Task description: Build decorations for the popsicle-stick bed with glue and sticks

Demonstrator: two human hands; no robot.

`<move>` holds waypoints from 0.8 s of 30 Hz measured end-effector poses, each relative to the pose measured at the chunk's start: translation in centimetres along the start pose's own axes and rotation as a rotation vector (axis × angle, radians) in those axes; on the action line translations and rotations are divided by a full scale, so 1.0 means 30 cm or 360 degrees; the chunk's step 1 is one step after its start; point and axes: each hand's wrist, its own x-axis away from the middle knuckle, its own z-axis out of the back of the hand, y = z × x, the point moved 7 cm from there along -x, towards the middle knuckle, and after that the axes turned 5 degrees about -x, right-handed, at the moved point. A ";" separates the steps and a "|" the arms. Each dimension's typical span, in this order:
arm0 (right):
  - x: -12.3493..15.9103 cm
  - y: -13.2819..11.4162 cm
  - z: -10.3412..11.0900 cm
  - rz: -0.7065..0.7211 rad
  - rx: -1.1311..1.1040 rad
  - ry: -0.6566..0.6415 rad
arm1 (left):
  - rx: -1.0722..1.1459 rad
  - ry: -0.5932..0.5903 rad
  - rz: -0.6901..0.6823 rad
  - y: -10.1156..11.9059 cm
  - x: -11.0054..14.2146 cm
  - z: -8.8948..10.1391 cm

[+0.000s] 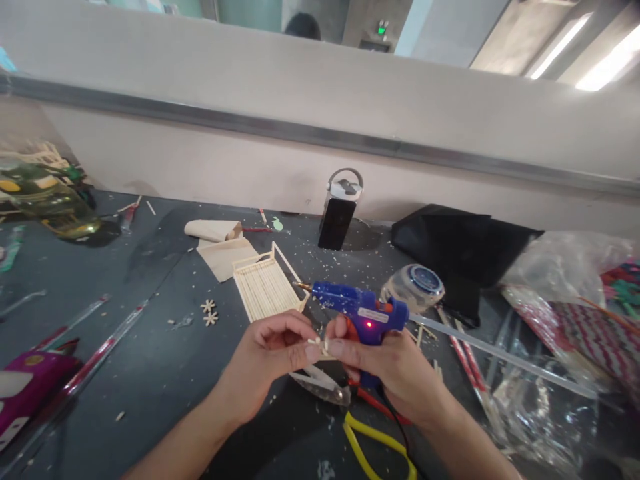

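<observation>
Between my hands are small pale wooden stick pieces (320,345), pinched at the fingertips. My left hand (267,357) is closed, thumb and forefinger gripping one short piece. My right hand (387,363) is wrapped round a blue hot glue gun (345,298), and its thumb and fingertips also meet at a small piece. A red light glows on the gun; its nozzle points left and a long clear glue stick (500,353) runs out behind. Just beyond my hands lies a small slatted model made of thin wooden sticks (265,287). Below them is a metal-jawed tool (323,387).
Yellow handles (375,443) lie at the front. Two star-shaped stick pieces (210,313) sit left of the slatted model. Behind stand a bottle (340,213) and, tipped over, a clear jar (413,287). Plastic bags (560,400) crowd the right; a purple object (35,387) is left.
</observation>
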 end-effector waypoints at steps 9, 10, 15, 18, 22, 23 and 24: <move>0.001 0.034 0.014 -0.0070 -0.0130 0.0057 | 0.0049 -0.0009 0.0074 -0.008 -0.001 -0.005; 0.001 0.033 0.014 -0.0079 -0.0114 0.0048 | 0.0050 -0.0008 0.0080 -0.008 0.000 -0.005; 0.000 0.033 0.014 -0.0094 -0.0073 0.0037 | 0.0070 -0.0037 0.0096 -0.006 0.004 -0.013; 0.000 0.040 0.014 -0.0079 -0.0118 0.0077 | 0.0064 -0.0020 0.0109 -0.007 0.005 -0.011; 0.002 0.048 0.013 -0.0008 -0.0165 0.0147 | 0.0081 0.0030 0.0168 -0.016 0.007 -0.007; 0.003 0.046 0.014 0.0022 -0.0169 0.0179 | 0.0082 0.0055 0.0171 -0.016 0.008 -0.005; 0.005 0.045 0.015 0.0051 -0.0165 0.0211 | 0.0079 0.0080 0.0169 -0.014 0.008 -0.003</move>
